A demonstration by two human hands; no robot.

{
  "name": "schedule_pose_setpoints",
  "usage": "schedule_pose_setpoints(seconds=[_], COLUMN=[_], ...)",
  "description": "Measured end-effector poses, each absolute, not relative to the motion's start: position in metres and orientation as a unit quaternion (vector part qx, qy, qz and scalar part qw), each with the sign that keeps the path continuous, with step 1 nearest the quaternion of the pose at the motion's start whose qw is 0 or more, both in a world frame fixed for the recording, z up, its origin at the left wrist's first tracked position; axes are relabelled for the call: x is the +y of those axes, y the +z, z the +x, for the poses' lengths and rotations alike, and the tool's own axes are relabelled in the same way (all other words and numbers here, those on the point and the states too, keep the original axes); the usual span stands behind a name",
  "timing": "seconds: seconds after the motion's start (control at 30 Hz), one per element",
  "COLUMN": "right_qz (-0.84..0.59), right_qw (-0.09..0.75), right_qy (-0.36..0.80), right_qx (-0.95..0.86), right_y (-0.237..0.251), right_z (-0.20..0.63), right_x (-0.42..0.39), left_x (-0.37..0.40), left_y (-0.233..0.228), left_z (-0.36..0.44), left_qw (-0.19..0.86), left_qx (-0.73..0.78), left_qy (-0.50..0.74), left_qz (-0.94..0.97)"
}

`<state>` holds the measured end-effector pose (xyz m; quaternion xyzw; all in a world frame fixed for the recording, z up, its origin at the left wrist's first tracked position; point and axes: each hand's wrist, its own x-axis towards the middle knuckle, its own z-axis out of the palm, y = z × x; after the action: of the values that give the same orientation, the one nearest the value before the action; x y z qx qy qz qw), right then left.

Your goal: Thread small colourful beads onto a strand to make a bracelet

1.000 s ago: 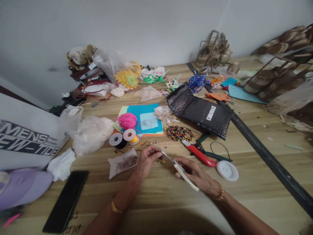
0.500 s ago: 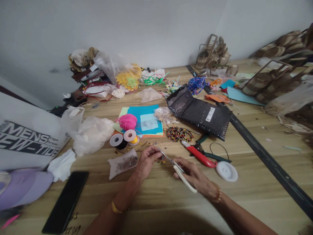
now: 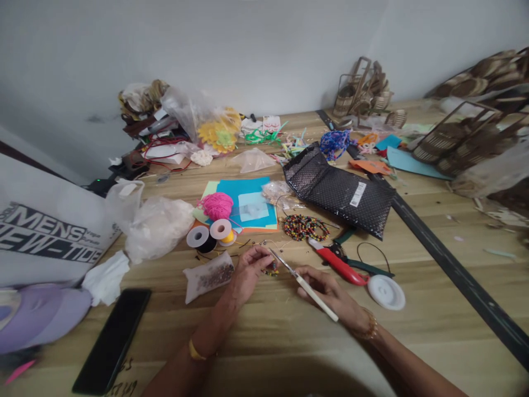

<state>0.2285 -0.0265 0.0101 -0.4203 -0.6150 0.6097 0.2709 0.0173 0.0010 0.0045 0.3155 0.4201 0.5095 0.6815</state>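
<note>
My right hand (image 3: 326, 295) holds white-handled scissors (image 3: 316, 298); their blades point up and left, tips close to the fingers of my left hand. Thumb and fingertips of my left hand (image 3: 250, 270) are pinched on a small string of colourful beads (image 3: 271, 271), part of which hangs below the fingers. Whether the blades touch a thread there is too small to tell. Left of that hand lies a clear packet of brown beads (image 3: 209, 278). Just beyond are a black thread spool (image 3: 200, 238) and a yellow thread spool (image 3: 223, 231). A coiled multicoloured bead strand (image 3: 306, 227) rests farther right.
Red-handled pliers (image 3: 341, 264), a white round lid (image 3: 386, 292) and a black bubble mailer (image 3: 343, 190) lie to the right. Pink yarn (image 3: 217, 205) sits on blue paper (image 3: 248, 190). On the left are a phone (image 3: 112, 341) and plastic bags (image 3: 159, 229). Small baskets (image 3: 454, 138) stand at the back right.
The scissors' handles and blades have come together from a more parted position. Both hands stay in nearly the same place, and the whole view has shifted slightly.
</note>
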Motion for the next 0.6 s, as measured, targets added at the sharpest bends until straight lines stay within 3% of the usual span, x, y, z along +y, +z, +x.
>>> schedule_pose_setpoints(seconds=[0.13,0.33,0.6], right_qz=[-0.431,-0.463,-0.434], right_qw=[0.275,0.285,0.081], right_qy=[0.569,0.372,0.192], right_qx=[-0.644,-0.752,-0.876], right_y=[0.01,0.022,0.03], right_z=[0.229,0.238,0.236], right_x=[-0.028,-0.029,-0.04], left_x=[0.002,0.008,0.019], left_y=[0.006,0.014,0.02], left_z=[0.018,0.009,-0.012], left_qw=[0.676,0.658,0.597], left_qx=[0.43,0.437,0.426], left_qy=[0.513,0.547,0.624], left_qz=[0.308,0.277,0.269])
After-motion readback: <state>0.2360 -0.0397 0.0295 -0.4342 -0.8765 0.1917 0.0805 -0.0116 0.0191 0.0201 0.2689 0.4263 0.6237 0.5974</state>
